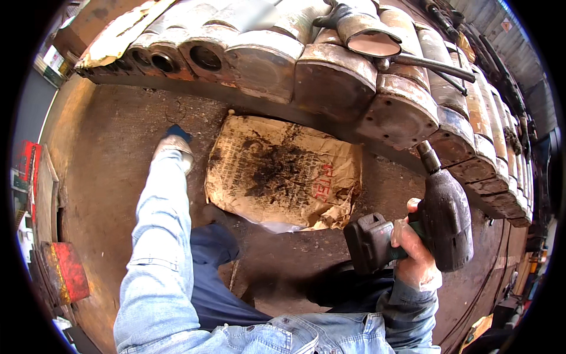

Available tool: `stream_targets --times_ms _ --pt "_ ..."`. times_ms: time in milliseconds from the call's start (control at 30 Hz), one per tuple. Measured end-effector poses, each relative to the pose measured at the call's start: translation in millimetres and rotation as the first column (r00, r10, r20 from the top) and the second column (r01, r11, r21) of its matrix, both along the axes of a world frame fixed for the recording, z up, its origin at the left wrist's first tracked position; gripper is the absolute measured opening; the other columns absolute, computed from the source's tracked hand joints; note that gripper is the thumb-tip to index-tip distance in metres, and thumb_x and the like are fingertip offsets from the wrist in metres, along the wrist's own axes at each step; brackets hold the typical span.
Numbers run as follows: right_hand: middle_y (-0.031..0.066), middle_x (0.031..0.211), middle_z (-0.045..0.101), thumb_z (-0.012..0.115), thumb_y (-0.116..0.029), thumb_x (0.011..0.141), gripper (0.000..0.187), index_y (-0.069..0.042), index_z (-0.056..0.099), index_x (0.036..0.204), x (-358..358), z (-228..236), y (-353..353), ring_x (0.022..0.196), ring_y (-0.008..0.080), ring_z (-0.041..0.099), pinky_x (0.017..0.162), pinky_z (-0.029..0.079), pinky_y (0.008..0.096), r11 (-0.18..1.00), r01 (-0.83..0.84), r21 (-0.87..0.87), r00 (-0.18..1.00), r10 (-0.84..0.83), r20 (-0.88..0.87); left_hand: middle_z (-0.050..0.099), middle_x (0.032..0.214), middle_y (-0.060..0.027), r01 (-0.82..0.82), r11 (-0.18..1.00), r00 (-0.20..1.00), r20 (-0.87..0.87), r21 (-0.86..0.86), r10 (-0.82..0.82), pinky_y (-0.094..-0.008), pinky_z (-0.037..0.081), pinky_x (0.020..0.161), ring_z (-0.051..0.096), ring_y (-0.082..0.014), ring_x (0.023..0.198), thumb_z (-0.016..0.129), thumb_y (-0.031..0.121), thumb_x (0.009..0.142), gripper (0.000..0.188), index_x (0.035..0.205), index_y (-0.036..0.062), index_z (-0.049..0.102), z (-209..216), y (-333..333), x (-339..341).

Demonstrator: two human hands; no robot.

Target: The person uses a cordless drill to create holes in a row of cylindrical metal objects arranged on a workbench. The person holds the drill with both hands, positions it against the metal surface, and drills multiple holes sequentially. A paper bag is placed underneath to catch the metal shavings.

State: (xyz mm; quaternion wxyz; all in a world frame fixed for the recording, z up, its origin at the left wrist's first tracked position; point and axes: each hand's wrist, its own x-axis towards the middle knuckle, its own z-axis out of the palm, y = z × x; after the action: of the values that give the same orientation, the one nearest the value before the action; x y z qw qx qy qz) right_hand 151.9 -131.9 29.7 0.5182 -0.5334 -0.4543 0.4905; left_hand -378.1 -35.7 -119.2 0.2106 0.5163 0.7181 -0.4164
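My right hand (414, 243), in a thin clear glove, is wrapped round the handle of a dark cordless impact wrench (448, 221). The wrench's metal socket (428, 157) points away from me, close to the row of metal cylinders (398, 115). Its black battery (368, 242) sits at the base of the handle. My left arm stretches forward, and my left hand (175, 148), in a pale covering, is above the floor left of a flattened paper sack (277, 171). A small dark blue thing (178, 133) shows at its far end. The left fingers cannot be made out.
Worn, rusty cylinders stand packed in a long row across the far side, resting on a dark beam (236, 91). A black-handled tool (436, 66) lies on top of them. The stained sack covers brown floor (100, 194). A red and yellow block (69, 271) stands at left.
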Motion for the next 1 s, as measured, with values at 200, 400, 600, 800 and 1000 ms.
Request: stream_targets --times_ms 200,400,600,800,1000 --pt "0.0044 0.098 0.067 0.077 -0.003 0.083 0.044 -0.001 0.065 0.125 -1 4 -6 0.078 0.013 0.061 0.069 0.051 0.0291 0.997 -0.021 0.072 0.999 0.018 0.041 0.066 0.137 -0.01 -0.073 0.985 0.997 0.033 0.157 0.069 -0.0381 0.051 0.106 0.064 -0.0252 0.127 0.069 0.029 0.09 0.039 0.126 0.0165 0.074 29 -78 -36" --pt "0.004 0.095 0.066 0.078 -0.003 0.083 0.044 -0.003 0.066 0.125 -10 10 -16 0.075 0.0129 0.06 0.068 0.05 0.0293 0.997 -0.023 0.075 0.996 0.03 -0.082 0.067 0.137 -0.0099 -0.171 0.973 0.975 0.169 0.155 0.144 -0.0386 0.052 0.105 0.064 -0.0257 0.126 0.069 0.03 0.09 0.038 0.126 0.0168 0.074 -46 -195 -30" --pt "0.0011 0.088 0.062 0.071 0.004 0.077 0.038 -0.003 0.069 0.114 -17 -7 -15 0.07 0.0131 0.059 0.064 0.048 0.0297 0.995 -0.064 -0.071 0.998 0.066 0.022 0.067 0.136 -0.0099 -0.319 0.945 0.916 0.28 0.078 0.286 -0.039 0.052 0.105 0.064 -0.0263 0.126 0.069 0.03 0.091 0.037 0.125 0.0171 0.075 -108 -301 6" --pt "0.0018 0.091 0.064 0.076 0.001 0.076 0.037 -0.003 0.068 0.112 -24 -31 6 0.072 0.0124 0.059 0.065 0.048 0.0295 0.985 -0.112 -0.133 0.986 0.127 0.112 0.067 0.136 -0.0098 -0.405 0.915 0.855 0.353 -0.001 0.379 -0.0395 0.052 0.105 0.064 -0.0268 0.125 0.069 0.03 0.091 0.036 0.124 0.0174 0.075 -131 -362 39" --pt "0.0062 0.096 0.066 0.08 -0.003 0.074 0.048 -0.002 0.063 0.119 -20 -87 38 0.076 0.016 0.06 0.067 0.049 0.0301 0.985 -0.101 -0.143 0.929 0.145 0.341 0.068 0.135 -0.0097 -0.465 0.88 0.796 0.388 -0.098 0.464 -0.04 0.052 0.105 0.064 -0.0273 0.125 0.069 0.031 0.091 0.036 0.123 0.0178 0.075 -137 -391 51"
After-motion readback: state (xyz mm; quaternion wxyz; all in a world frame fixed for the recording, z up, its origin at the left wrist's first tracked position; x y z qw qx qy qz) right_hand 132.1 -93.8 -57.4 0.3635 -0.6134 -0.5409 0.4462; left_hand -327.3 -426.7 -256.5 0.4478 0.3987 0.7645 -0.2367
